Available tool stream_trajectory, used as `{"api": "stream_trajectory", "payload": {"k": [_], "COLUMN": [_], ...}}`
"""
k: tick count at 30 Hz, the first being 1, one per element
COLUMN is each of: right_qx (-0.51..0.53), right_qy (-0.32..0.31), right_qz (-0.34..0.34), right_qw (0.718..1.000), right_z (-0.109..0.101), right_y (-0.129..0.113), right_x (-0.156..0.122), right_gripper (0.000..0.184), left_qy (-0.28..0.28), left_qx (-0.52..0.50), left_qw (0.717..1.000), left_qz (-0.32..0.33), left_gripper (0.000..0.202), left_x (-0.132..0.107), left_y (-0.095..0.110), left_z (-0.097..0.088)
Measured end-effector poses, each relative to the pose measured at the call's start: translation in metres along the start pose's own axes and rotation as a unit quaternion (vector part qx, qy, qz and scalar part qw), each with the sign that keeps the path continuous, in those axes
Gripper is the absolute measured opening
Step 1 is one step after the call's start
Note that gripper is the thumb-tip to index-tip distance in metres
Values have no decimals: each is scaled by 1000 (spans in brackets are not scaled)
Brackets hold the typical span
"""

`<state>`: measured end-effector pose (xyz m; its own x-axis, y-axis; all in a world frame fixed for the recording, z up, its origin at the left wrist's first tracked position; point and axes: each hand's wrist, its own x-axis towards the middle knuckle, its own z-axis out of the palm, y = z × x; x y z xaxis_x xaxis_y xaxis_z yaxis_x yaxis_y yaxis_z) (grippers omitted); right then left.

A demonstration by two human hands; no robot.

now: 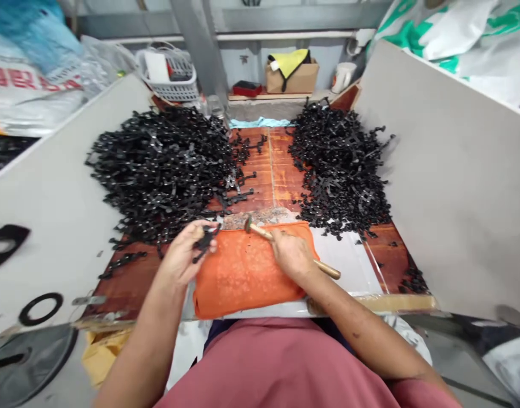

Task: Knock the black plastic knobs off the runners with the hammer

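In my left hand (187, 252) a small black part (205, 241) with thin arms is held between the fingers, over the left edge of an orange cloth pad (246, 272). My right hand (291, 252) is closed round the wooden handle of a hammer (260, 230). The hammer's small head points left, above the far edge of the pad, and the handle's end sticks out to the right below my wrist. A large heap of black parts (166, 164) lies beyond my left hand. Another heap of black parts (340, 164) lies at the right.
Grey side boards (447, 158) flank the reddish wooden table (272, 164). At the back stand a grey basket (174, 73), a cardboard box (302, 79) with a yellow cloth (289, 61), a red box (246, 88) and a white mug (343, 76). A black ring (41, 309) is on the left board.
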<state>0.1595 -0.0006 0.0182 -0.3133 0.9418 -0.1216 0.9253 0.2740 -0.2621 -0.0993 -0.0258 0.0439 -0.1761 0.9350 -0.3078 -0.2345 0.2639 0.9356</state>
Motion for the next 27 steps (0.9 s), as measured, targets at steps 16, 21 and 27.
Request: {"api": "stream_trajectory", "payload": {"k": [16, 21, 27], "right_qx": [198, 46, 0], "right_qy": [89, 38, -17], "right_qz": [11, 1, 10], "right_qw": [976, 998, 1000], "right_z": [-11, -14, -3], "right_y": [40, 14, -7], "right_x": [-26, -6, 10], "right_gripper": [15, 18, 26], "left_qy": [-143, -133, -112], "left_qx": [-57, 19, 34], "left_qw": [985, 990, 992], "left_qz": [-81, -53, -48], "left_gripper": [38, 40, 33], "left_x": [-23, -29, -37], "left_y": [-36, -38, -37], "left_z": [55, 50, 45]}}
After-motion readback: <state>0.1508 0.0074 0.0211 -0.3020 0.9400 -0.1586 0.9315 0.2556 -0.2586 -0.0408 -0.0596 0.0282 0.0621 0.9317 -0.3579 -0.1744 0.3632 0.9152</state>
